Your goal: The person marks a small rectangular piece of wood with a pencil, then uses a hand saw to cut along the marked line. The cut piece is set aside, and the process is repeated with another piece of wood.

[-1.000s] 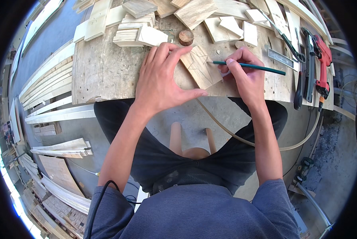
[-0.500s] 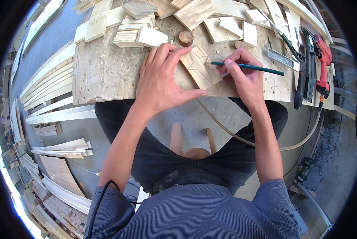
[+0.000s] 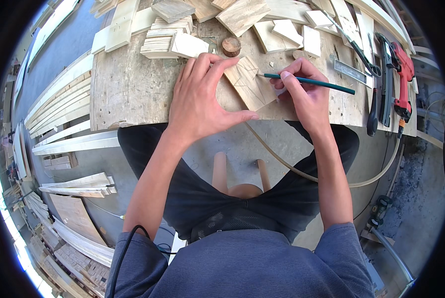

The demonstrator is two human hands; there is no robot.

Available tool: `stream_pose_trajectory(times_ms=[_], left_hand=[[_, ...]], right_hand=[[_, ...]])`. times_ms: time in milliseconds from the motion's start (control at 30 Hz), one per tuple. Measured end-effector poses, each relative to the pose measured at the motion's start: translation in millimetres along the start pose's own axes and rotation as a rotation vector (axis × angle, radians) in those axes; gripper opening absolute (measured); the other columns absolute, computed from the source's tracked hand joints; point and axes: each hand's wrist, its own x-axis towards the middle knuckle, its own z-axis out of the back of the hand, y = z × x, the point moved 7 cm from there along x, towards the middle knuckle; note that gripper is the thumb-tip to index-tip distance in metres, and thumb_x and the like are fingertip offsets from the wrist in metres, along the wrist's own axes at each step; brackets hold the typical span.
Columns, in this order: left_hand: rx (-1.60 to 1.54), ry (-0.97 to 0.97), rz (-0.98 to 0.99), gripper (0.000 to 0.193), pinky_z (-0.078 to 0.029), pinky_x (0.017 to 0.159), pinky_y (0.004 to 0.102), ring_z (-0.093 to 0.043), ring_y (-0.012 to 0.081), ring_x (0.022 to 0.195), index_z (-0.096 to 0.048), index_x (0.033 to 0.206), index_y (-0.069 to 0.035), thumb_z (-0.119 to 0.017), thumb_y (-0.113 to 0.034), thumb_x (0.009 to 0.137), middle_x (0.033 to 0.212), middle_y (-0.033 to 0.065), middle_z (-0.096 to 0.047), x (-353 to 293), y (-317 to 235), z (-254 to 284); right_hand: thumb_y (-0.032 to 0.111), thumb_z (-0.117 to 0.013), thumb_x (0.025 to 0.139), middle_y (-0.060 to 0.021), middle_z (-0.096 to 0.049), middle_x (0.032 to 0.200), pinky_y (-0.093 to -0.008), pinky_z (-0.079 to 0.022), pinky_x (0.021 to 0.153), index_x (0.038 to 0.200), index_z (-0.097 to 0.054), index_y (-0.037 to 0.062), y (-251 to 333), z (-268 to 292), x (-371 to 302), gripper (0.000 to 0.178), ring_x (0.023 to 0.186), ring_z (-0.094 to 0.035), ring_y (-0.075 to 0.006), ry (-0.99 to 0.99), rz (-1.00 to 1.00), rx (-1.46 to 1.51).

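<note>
A small flat wooden board (image 3: 247, 89) with thin pencil lines on it lies near the bench's front edge. My left hand (image 3: 200, 94) braces it, the index fingertip at its upper corner and the thumb at its lower end, with the hand arched between them. A dark green pencil (image 3: 327, 85) is pinched in my right hand (image 3: 306, 92). Its tip meets the board's upper right part, close to the drawn lines. Just beyond the board stands a round dark-edged wooden disc (image 3: 231, 46).
The wooden workbench (image 3: 128, 94) carries a stack of thin wood pieces (image 3: 165, 37) and several offcuts (image 3: 242, 17) at the back. To the right lie a metal ruler (image 3: 349, 71), scissors (image 3: 364, 57) and a red nail gun (image 3: 404, 79) with an air hose (image 3: 361, 185).
The pencil tip has shifted slightly left and away from me across the board, with my right hand following a little. My left hand and the board stay nearly still.
</note>
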Motion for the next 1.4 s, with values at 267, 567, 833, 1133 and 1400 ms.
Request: stream_pose_trajectory(times_ms=[267,567,833,1133,1400], left_hand=[[0.006,0.000,-0.007,0.106,-0.052,0.117,0.0495,-0.060,0.0318,0.136,-0.068,0.152,-0.011,-0.105,-0.062,0.067,0.141,0.0093,-0.063,0.1,0.5,-1.1],[0.012,0.006,-0.009,0.108,-0.051,0.118,0.0485,-0.060,0.0320,0.136,-0.068,0.153,-0.011,-0.105,-0.063,0.066,0.141,0.0101,-0.064,0.7,0.8,-0.5],[0.001,0.000,-0.007,0.107,-0.052,0.117,0.0487,-0.060,0.0322,0.135,-0.068,0.153,-0.011,-0.105,-0.061,0.066,0.141,0.0101,-0.064,0.5,0.4,-0.4],[-0.002,-0.006,-0.013,0.105,-0.052,0.117,0.0492,-0.060,0.0320,0.135,-0.068,0.152,-0.012,-0.105,-0.061,0.067,0.141,0.0091,-0.064,0.4,0.5,-0.3],[-0.004,0.001,-0.001,0.105,-0.052,0.117,0.0496,-0.060,0.0318,0.136,-0.068,0.152,-0.012,-0.105,-0.061,0.067,0.141,0.0086,-0.064,0.3,0.6,-0.3]], right_hand=[[0.016,-0.072,0.107,-0.0076,-0.081,0.095,-0.0276,-0.062,0.072,0.101,-0.071,0.0030,-0.9,1.4,-0.4,0.015,0.089,-0.076,-0.0105,-0.064,0.001,0.064],[0.017,-0.072,0.109,-0.0077,-0.082,0.096,-0.0274,-0.062,0.072,0.101,-0.071,0.0025,-1.9,1.6,-0.3,0.016,0.089,-0.076,-0.0102,-0.029,0.003,0.027],[0.017,-0.072,0.108,-0.0076,-0.081,0.094,-0.0283,-0.062,0.072,0.102,-0.072,0.0021,-2.2,1.9,0.3,0.016,0.089,-0.077,-0.0113,-0.043,-0.001,0.016],[0.018,-0.072,0.109,-0.0074,-0.081,0.095,-0.0282,-0.062,0.074,0.103,-0.071,0.0021,-2.8,1.1,-0.4,0.017,0.090,-0.077,-0.0114,-0.042,-0.004,0.027],[0.018,-0.072,0.109,-0.0080,-0.082,0.096,-0.0278,-0.061,0.075,0.103,-0.071,0.0020,-2.1,1.9,-1.2,0.017,0.091,-0.076,-0.0108,-0.014,0.002,0.021]])
